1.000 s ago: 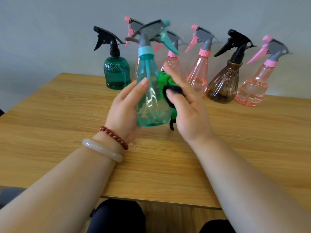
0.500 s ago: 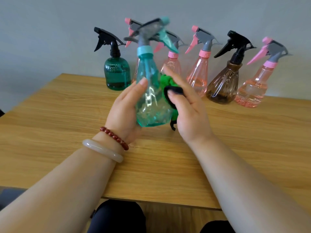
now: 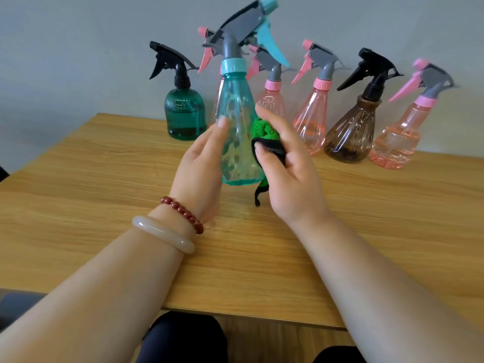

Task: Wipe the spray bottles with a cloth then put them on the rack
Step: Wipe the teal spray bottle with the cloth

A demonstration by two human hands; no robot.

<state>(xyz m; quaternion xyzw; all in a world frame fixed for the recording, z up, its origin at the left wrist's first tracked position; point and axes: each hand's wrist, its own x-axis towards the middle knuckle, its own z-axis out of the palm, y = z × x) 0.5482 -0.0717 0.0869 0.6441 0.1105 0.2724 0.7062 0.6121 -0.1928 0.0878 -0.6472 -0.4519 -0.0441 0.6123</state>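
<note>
Left hand: I see the left hand [image 3: 201,169] wrapped round the lower body of the teal spray bottle [image 3: 235,121], thumb up the front, the other fingers hidden behind it.
Right hand: the right hand [image 3: 288,174] holds the cloth [image 3: 262,129] against the bottle's right side, with the thumb pinning the cloth's black edge and the forefinger laid over the green part.
Teal spray bottle: between the two hands, near upright, its grey and teal trigger head highest in my view. A black tail of the cloth hangs below its base.
Wrist: a red bead bracelet [image 3: 183,213] and a pale bangle [image 3: 162,234] sit on the left wrist.
Table: the wooden table [image 3: 104,179] lies under both forearms.
Back row: along the wall I count a dark green bottle [image 3: 184,113], a brown bottle [image 3: 351,132] and several pink bottles [image 3: 313,119], one of them partly hidden behind the teal one.
</note>
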